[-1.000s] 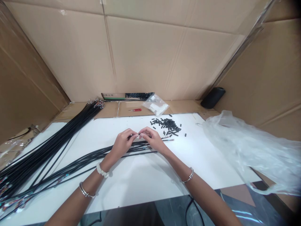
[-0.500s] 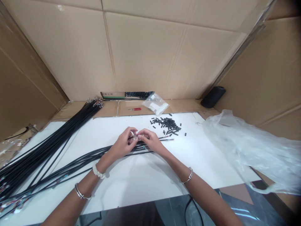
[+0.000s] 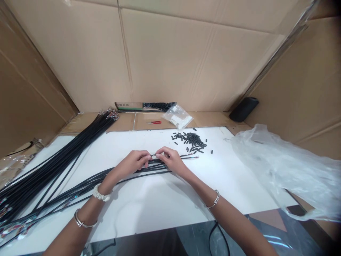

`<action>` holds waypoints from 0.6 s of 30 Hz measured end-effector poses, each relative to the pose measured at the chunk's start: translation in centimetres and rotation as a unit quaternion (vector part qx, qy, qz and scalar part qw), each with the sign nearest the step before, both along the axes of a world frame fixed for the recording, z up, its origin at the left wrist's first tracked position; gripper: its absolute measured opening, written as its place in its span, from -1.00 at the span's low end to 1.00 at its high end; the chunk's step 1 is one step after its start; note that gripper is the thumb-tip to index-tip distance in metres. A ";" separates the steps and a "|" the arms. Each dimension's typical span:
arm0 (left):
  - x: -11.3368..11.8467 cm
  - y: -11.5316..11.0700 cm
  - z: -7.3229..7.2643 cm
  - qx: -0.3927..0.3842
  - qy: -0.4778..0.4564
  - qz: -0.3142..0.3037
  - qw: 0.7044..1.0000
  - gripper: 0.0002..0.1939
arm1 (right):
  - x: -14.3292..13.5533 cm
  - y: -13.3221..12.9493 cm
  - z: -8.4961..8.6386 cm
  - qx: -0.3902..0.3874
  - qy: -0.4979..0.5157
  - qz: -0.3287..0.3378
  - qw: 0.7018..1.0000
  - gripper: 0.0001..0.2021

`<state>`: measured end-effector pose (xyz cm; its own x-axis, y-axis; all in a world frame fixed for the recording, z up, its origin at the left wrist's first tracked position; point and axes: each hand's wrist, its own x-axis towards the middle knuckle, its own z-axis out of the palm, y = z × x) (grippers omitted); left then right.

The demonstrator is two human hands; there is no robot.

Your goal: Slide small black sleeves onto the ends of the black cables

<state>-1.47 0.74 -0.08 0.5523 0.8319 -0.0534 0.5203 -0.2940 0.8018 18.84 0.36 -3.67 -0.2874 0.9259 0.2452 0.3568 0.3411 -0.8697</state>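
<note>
Pinch small dark piece (image 3: 153, 155) lightly in closed fingers of left hand (image 3: 135, 160) and right hand (image 3: 172, 159); align straight, without twisting.

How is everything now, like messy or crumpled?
Left hand: pinching something thin
Right hand: pinching it too
Black cables: bunched, lying down
Little black tubes: loose, heaped
Red tool: lying flat
Small bag: something white inside
Black roll: tilted
Big plastic sheet: crumpled
</note>
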 end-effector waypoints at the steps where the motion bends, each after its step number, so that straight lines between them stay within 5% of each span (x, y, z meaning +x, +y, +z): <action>1: 0.1 -0.1 0.0 0.004 -0.001 0.003 1.000 -0.63 | 0.0 0.0 -0.1 -0.009 0.003 0.001 1.000 -0.81; 12: 0.5 -0.3 -0.3 0.125 0.000 0.007 0.992 -0.71 | 0.0 0.0 0.0 -0.059 0.043 0.042 0.996 -0.80; 18: 0.5 -0.4 -1.8 0.251 0.068 0.014 0.966 -0.75 | 0.3 0.2 0.4 -0.102 0.060 0.073 0.990 -0.76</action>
<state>-0.93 0.39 -1.88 0.5459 0.7863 0.2894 0.6238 -0.6120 0.4862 19.16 0.59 -3.29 -0.4012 0.9107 0.0984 0.2061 0.1944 -0.9590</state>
